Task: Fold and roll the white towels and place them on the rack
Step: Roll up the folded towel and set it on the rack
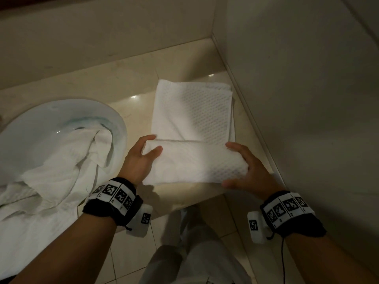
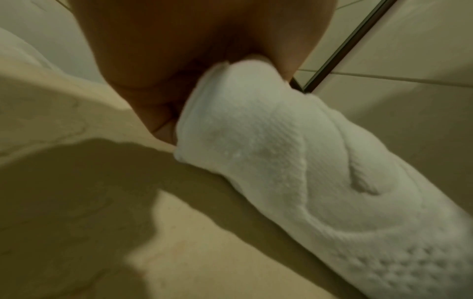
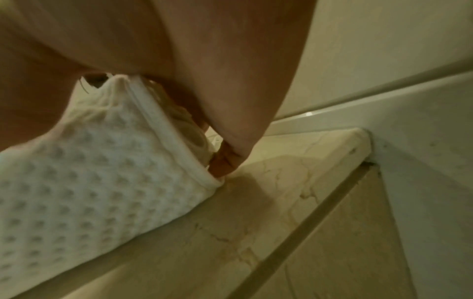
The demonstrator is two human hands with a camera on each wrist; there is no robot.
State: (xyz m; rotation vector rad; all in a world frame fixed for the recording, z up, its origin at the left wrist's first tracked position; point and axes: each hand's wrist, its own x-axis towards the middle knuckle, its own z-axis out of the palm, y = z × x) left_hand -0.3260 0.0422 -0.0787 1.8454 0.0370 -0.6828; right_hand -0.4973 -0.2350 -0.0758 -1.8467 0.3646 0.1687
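Note:
A white waffle-weave towel [image 1: 190, 111] lies folded on the beige marble counter [image 1: 127, 83], its near end rolled into a thick tube [image 1: 194, 162]. My left hand [image 1: 143, 154] grips the tube's left end, thumb on top, fingers curled round it. My right hand [image 1: 244, 167] grips the right end the same way. In the left wrist view the roll [image 2: 294, 161] runs away from my palm [image 2: 179, 60]. The right wrist view shows the roll's end [image 3: 102, 172] under my curled fingers [image 3: 225, 161]. No rack is in view.
A white basin [image 1: 41, 124] sits at the left with a crumpled white towel [image 1: 61, 167] spilling out over the counter's front. A beige wall [image 1: 297, 99] closes the counter on the right. The tiled floor [image 1: 143, 253] and my legs show below.

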